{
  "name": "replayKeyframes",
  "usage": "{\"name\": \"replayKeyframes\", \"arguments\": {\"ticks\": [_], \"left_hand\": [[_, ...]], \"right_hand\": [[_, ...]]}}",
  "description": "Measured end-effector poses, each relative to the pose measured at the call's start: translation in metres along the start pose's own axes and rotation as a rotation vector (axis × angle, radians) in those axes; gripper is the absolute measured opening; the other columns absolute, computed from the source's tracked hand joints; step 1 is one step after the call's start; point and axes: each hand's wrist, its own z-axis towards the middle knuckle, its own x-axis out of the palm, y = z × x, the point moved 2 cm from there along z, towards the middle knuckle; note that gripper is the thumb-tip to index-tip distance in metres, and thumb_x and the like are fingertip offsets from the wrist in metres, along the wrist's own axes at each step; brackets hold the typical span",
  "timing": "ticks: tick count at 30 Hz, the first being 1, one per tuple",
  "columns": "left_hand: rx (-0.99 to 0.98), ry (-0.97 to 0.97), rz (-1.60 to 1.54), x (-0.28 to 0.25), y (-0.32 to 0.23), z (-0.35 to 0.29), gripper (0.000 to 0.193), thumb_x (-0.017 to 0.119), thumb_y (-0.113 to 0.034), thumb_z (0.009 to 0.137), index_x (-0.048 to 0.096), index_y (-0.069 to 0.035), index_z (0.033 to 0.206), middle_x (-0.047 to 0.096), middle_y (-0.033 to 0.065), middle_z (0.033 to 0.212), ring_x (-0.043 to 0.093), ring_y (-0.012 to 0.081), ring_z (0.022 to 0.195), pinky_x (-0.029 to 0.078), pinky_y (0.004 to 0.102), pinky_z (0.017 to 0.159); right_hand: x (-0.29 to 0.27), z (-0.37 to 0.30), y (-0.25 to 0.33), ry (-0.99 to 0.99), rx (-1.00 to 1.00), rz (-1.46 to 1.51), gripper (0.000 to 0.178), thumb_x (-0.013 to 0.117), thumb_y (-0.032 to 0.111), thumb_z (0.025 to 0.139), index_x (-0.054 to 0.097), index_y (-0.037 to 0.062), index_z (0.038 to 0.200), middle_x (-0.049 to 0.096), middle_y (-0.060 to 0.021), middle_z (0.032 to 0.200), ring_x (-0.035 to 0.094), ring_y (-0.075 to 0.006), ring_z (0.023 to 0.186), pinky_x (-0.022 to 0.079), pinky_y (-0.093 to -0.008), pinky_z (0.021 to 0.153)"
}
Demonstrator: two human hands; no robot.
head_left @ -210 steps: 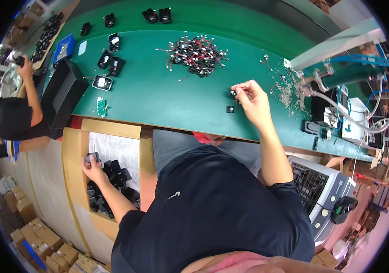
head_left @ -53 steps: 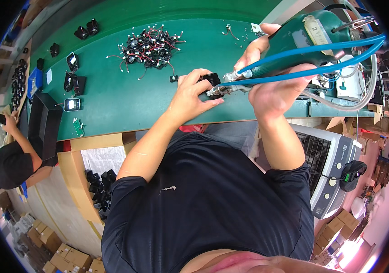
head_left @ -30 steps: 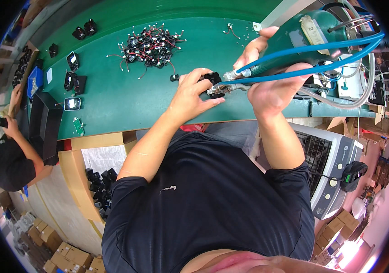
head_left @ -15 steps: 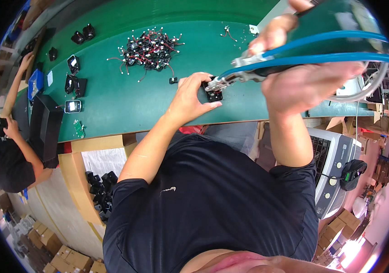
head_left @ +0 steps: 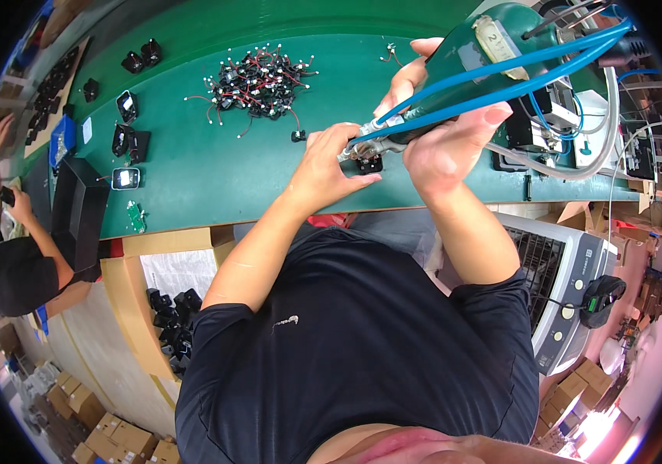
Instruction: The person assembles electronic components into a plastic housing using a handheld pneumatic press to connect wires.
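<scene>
My left hand (head_left: 321, 168) is closed around the side of a small black plastic case (head_left: 369, 165) near the table's front edge. Its fingers and the tool's tip partly hide the case. In my right hand (head_left: 447, 158) is a power screwdriver (head_left: 451, 68) with a thick green body, a metal nose and blue hoses. The fingers wrap its far side, and the thumb lies on the near side. The tool slants down to the left, its nose over the case and close to my left fingertips. Whether the nose touches the case cannot be made out.
A heap of black parts with red wires (head_left: 257, 81) lies beyond my left hand. Black cases (head_left: 126, 178), a green circuit board (head_left: 136, 217) and a black bin (head_left: 77, 209) are at the left. A carton (head_left: 133, 309) holds black parts. A co-worker (head_left: 25, 271) works far left.
My right hand has swung left with the screwdriver, bringing more of its green body into view. The nose has shifted slightly left over the case. My left hand stays on the case.
</scene>
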Motion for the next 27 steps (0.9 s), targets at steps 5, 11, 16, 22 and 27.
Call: {"name": "replayKeyframes", "arguments": {"ticks": [5,11,16,22,27], "left_hand": [[-0.011,-0.006,-0.02,0.003,0.001,-0.001,0.076,0.096,-0.026,0.065,0.057,-0.008,0.127,0.064,0.0112,0.126,0.061,0.0309,0.115,0.042,0.0416,0.101],[-0.019,0.002,0.005,-0.001,0.002,0.0,0.076,0.096,-0.027,0.065,0.057,-0.008,0.128,0.064,0.0113,0.124,0.061,0.0308,0.113,0.043,0.0418,0.101],[-0.047,0.04,-0.004,-0.004,0.002,0.0,0.077,0.096,-0.027,0.064,0.057,-0.007,0.128,0.065,0.0118,0.122,0.062,0.0311,0.113,0.042,0.0414,0.1],[0.001,0.053,0.039,-0.005,-0.001,-0.004,0.075,0.092,-0.029,0.07,0.056,-0.007,0.132,0.06,0.0145,0.131,0.057,0.0341,0.123,0.04,0.0434,0.103],[0.097,-0.03,0.02,-0.07,-0.015,0.031,0.075,0.088,-0.022,0.069,0.058,-0.009,0.136,0.061,0.0141,0.134,0.054,0.0346,0.131,0.037,0.0501,0.113]], "right_hand": [[0.0,0.0,0.002,0.008,0.006,-0.009,0.118,0.029,0.1,0.078,0.051,-0.0057,0.126,0.057,-0.0096,0.068,0.059,-0.0171,0.057,0.048,-0.0252,0.049],[0.004,0.0,-0.001,-0.025,0.028,0.02,0.117,0.03,0.101,0.078,0.051,-0.0046,0.125,0.057,-0.0092,0.068,0.059,-0.0172,0.057,0.048,-0.0256,0.049],[0.005,-0.005,-0.015,-0.073,0.013,0.062,0.113,0.03,0.099,0.079,0.051,-0.0029,0.124,0.057,-0.0095,0.069,0.058,-0.018,0.057,0.049,-0.0274,0.053],[-0.023,0.023,-0.011,0.015,-0.197,0.33,0.071,0.034,0.06,0.108,0.046,-0.0031,0.139,0.065,-0.0144,0.109,0.065,-0.0206,0.092,0.056,-0.0375,0.075],[-0.044,0.062,0.084,-0.134,-0.319,-0.04,0.083,0.045,0.07,0.101,0.044,-0.0022,0.141,0.066,-0.0149,0.105,0.062,-0.0192,0.072,0.053,-0.0311,0.06]]}}
